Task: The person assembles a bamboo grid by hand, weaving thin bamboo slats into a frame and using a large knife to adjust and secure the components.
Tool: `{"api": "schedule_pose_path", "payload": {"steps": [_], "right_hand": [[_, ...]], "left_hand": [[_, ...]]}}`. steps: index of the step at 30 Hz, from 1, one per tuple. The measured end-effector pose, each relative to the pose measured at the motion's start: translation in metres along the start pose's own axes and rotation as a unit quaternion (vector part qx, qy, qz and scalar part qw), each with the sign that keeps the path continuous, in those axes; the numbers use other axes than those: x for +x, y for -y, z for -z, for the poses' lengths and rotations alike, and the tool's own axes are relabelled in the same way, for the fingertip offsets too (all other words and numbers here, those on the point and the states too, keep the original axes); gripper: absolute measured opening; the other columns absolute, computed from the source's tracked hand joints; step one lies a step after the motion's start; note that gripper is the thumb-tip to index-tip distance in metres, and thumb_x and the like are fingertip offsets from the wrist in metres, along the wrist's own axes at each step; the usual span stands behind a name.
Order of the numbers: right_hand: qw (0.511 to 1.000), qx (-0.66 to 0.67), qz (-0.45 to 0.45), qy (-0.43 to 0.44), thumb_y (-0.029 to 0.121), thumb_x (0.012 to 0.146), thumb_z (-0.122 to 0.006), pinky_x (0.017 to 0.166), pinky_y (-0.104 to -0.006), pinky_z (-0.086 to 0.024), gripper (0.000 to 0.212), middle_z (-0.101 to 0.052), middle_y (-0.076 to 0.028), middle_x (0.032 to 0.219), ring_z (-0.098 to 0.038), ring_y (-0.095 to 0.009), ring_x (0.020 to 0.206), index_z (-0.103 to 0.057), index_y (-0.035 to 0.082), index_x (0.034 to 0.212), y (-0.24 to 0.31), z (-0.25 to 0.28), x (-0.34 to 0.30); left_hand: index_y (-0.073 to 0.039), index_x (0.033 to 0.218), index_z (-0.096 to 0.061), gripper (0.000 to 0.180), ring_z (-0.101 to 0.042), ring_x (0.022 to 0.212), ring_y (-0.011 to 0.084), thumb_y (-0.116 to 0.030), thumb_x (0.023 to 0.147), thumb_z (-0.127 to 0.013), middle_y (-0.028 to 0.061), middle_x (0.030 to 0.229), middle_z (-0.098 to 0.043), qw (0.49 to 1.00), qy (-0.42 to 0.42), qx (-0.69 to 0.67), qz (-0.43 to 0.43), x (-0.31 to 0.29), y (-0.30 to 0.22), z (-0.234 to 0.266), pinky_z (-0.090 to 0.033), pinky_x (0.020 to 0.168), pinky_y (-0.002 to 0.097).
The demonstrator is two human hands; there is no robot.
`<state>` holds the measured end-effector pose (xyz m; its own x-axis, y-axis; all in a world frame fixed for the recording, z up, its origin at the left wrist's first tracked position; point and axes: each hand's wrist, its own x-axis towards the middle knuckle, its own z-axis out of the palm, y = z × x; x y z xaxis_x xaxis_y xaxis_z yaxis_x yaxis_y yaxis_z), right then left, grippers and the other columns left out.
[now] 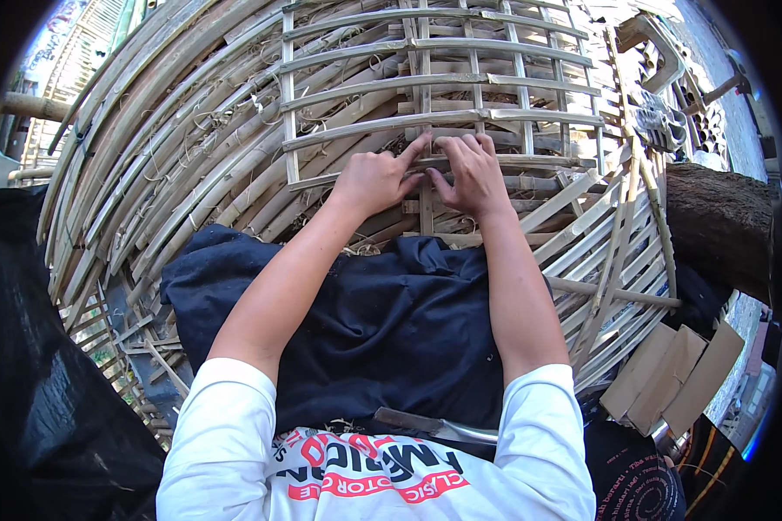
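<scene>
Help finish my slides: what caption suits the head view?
Left hand and right hand at the near edge of a slatted lattice, just beyond a dark cloth.

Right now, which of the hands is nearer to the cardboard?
Right. The right hand, at the near edge of the lattice, sits above and left of the cardboard in view; the left hand, also there, is farther left.

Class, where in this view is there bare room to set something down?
The creased black cloth is free between the forearms, bordered by strips above and the tool below. Crowded: the near bars of the lattice, at the left hand and right hand, and the strips heaped beneath it.
</scene>
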<state>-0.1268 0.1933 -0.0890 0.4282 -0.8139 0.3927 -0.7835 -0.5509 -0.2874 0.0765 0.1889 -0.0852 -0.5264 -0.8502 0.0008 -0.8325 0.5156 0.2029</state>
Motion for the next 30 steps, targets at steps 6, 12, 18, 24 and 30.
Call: {"api": "schedule_pose_path", "payload": {"steps": [6,12,18,24,30], "right_hand": [[1.0,0.008,0.002,-0.002,0.024,0.077,-0.072,0.096,-0.0405,-0.038,0.041,-0.065,-0.011,0.098,-0.06,-0.027,0.097,-0.056,0.007,0.111,0.0,-0.006,0.003],[1.0,0.01,-0.006,0.007,0.028,0.078,-0.07,0.097,-0.0403,-0.038,0.042,-0.065,-0.011,0.097,-0.06,-0.026,0.096,-0.056,0.007,0.112,-0.003,-0.007,0.001],[0.999,-0.018,-0.013,0.026,0.034,0.079,-0.067,0.1,-0.0407,-0.037,0.045,-0.066,-0.012,0.095,-0.06,-0.026,0.098,-0.054,0.006,0.113,-0.002,-0.012,0.002],[0.998,-0.032,-0.025,0.044,0.035,0.077,-0.068,0.102,-0.0409,-0.035,0.054,-0.065,-0.013,0.097,-0.059,-0.027,0.1,-0.05,0.004,0.116,0.001,-0.01,0.001],[0.998,-0.019,-0.03,0.052,0.03,0.074,-0.07,0.101,-0.0426,-0.035,0.061,-0.061,-0.014,0.098,-0.058,-0.029,0.1,-0.043,0.003,0.121,0.001,-0.012,-0.001]], "left_hand": [[-0.035,0.151,-0.029,0.063,-0.069,0.071,0.0354,-0.047,0.095,-0.053,0.0176,0.074,-0.067,1.0,0.024,0.009,-0.005,0.004,0.007,0.006,-0.056,0.062,0.0471],[-0.032,0.149,-0.034,0.059,-0.07,0.07,0.0328,-0.047,0.095,-0.052,0.0142,0.075,-0.068,0.998,0.032,0.051,-0.017,0.008,0.006,0.007,-0.057,0.063,0.0444],[-0.028,0.149,-0.034,0.062,-0.068,0.081,0.0341,-0.045,0.093,-0.055,0.0155,0.094,-0.065,0.996,-0.009,0.072,-0.05,0.009,0.009,0.001,-0.056,0.067,0.0452],[-0.025,0.151,-0.03,0.069,-0.067,0.083,0.0355,-0.042,0.091,-0.058,0.0144,0.1,-0.062,0.997,0.035,0.013,-0.067,0.014,0.016,0.005,-0.054,0.07,0.0457],[-0.03,0.152,-0.027,0.065,-0.067,0.084,0.0378,-0.046,0.094,-0.052,0.0169,0.09,-0.066,0.994,0.096,-0.002,-0.054,0.018,0.015,0.014,-0.053,0.07,0.0487]]}}
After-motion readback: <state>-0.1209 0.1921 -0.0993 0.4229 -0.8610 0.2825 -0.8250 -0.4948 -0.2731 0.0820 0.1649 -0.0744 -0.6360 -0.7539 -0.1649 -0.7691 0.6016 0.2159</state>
